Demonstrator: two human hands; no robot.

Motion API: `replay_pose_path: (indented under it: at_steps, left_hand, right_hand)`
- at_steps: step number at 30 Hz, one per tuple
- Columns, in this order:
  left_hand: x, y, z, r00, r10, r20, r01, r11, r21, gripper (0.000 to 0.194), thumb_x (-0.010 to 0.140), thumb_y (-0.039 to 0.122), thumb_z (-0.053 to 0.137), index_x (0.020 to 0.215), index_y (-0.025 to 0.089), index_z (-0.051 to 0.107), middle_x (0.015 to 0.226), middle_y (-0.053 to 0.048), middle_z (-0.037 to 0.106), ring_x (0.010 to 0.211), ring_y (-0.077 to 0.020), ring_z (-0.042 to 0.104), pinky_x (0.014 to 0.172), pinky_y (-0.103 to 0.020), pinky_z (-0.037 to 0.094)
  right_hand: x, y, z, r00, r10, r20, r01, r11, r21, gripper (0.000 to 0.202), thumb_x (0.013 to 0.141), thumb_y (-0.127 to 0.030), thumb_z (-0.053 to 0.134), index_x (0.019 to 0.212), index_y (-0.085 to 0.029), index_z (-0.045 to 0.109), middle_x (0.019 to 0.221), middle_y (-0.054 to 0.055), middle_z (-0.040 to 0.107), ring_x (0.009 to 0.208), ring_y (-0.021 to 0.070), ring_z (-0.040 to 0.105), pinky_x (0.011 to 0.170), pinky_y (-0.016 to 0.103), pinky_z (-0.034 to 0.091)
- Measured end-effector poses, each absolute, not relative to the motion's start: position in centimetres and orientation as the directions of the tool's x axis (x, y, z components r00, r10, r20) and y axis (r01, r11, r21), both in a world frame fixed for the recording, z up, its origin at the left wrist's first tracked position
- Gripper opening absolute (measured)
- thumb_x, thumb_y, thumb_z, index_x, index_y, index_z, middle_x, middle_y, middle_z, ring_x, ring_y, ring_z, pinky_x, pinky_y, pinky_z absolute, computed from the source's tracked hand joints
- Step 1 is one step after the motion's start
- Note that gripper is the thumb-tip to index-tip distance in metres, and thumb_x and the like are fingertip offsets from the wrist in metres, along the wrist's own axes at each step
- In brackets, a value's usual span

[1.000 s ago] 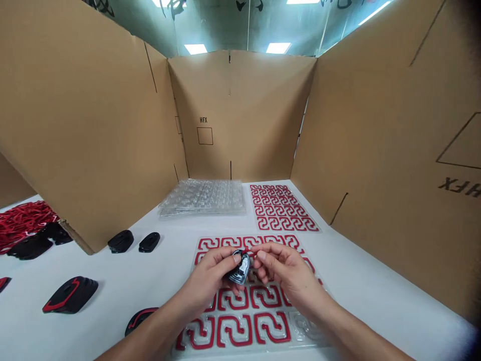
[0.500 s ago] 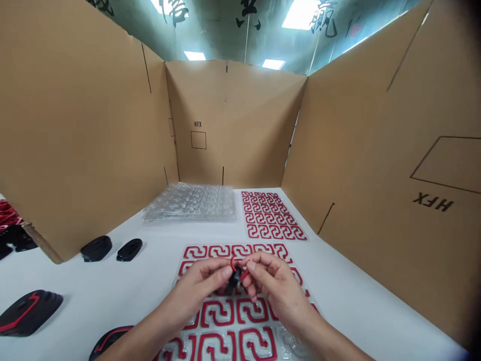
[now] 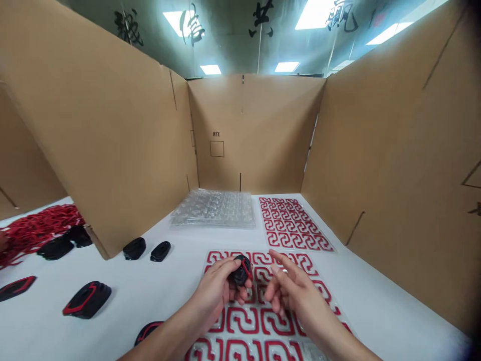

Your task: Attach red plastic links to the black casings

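My left hand [image 3: 214,287] is closed on a small black plastic part [image 3: 238,276], its thumb pressed on the top. A thin red strip [image 3: 247,267] lies along the right side of that part. To the right, my right hand [image 3: 298,293] is apart from it, fingers loosely spread and holding nothing. Both hands are above a clear tray [image 3: 259,335] filled with rows of red bent strips, which they partly cover.
Black parts stand at left, some bare [image 3: 134,248], others red-edged [image 3: 88,300]. Another sheet of red strips [image 3: 293,223] lies behind, beside stacked clear trays [image 3: 214,208]. A red heap [image 3: 45,225] sits far left. Cardboard walls [image 3: 259,135] enclose the table.
My right hand has let go and moved right. My left hand has turned the black part, with the red strip now lying against it. The view has swung left.
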State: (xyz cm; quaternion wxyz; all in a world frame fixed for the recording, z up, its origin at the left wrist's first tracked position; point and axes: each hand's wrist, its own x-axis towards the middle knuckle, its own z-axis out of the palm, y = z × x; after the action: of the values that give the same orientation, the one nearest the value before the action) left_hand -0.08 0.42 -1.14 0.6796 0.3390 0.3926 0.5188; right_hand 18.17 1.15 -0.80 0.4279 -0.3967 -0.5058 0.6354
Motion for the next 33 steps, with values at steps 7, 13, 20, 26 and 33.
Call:
replay_pose_path:
  at_steps: [7, 13, 20, 26, 33]
  left_hand:
    - [0.1, 0.3, -0.7, 0.23, 0.957, -0.179, -0.462, 0.269, 0.845, 0.025, 0.08, 0.038, 0.06, 0.082, 0.013, 0.059, 0.058, -0.005, 0.066, 0.042, -0.0121, 0.056, 0.041, -0.021, 0.042]
    - [0.3, -0.5, -1.0, 0.366, 0.922, -0.127, -0.407, 0.281, 0.869, 0.031, 0.078, 0.043, 0.067, 0.083, 0.013, 0.062, 0.061, -0.005, 0.067, 0.044, -0.0111, 0.057, 0.044, -0.02, 0.045]
    - [0.1, -0.2, -1.0, 0.355, 0.929, -0.107, -0.365, 0.243, 0.899, 0.032, 0.079, 0.043, 0.068, 0.083, 0.012, 0.064, 0.068, -0.008, 0.07, 0.051, -0.012, 0.063, 0.047, -0.019, 0.048]
    - [-0.2, -0.2, -1.1, 0.417, 0.899, -0.131, -0.336, 0.287, 0.897, 0.035, 0.077, 0.047, 0.07, 0.085, 0.014, 0.063, 0.063, -0.004, 0.069, 0.04, -0.0094, 0.058, 0.04, -0.018, 0.045]
    - [-0.3, -0.3, -0.6, 0.397, 0.911, -0.114, -0.33, 0.258, 0.908, 0.032, 0.073, 0.036, 0.078, 0.091, 0.013, 0.064, 0.07, -0.002, 0.068, 0.042, -0.0064, 0.055, 0.041, -0.017, 0.046]
  right_hand:
    - [18.4, 1.4, -0.8, -0.326, 0.942, 0.085, -0.069, 0.066, -0.995, 0.047, 0.077, -0.051, 0.073, 0.115, -0.024, 0.066, 0.091, 0.005, 0.072, 0.071, 0.0163, 0.064, 0.063, 0.027, 0.051]
    - [17.7, 0.5, -0.5, -0.467, 0.879, 0.098, -0.071, 0.073, -0.995, 0.036, 0.083, -0.046, 0.068, 0.111, -0.024, 0.07, 0.085, 0.005, 0.072, 0.074, 0.0192, 0.066, 0.069, 0.033, 0.053]
    - [17.9, 0.5, -0.1, -0.431, 0.894, 0.119, -0.006, 0.128, -0.992, 0.034, 0.087, -0.047, 0.063, 0.11, -0.023, 0.071, 0.081, 0.004, 0.071, 0.075, 0.0202, 0.065, 0.071, 0.033, 0.053]
    - [18.5, 0.5, -0.5, -0.408, 0.88, 0.243, 0.267, 0.37, -0.89, 0.032, 0.094, -0.04, 0.053, 0.114, -0.024, 0.071, 0.103, 0.008, 0.071, 0.098, 0.024, 0.065, 0.09, 0.038, 0.049]
    - [18.6, 0.4, -0.6, -0.413, 0.85, 0.326, 0.419, 0.496, -0.761, 0.031, 0.098, -0.033, 0.045, 0.118, -0.024, 0.066, 0.109, 0.008, 0.07, 0.1, 0.0226, 0.064, 0.091, 0.036, 0.048]
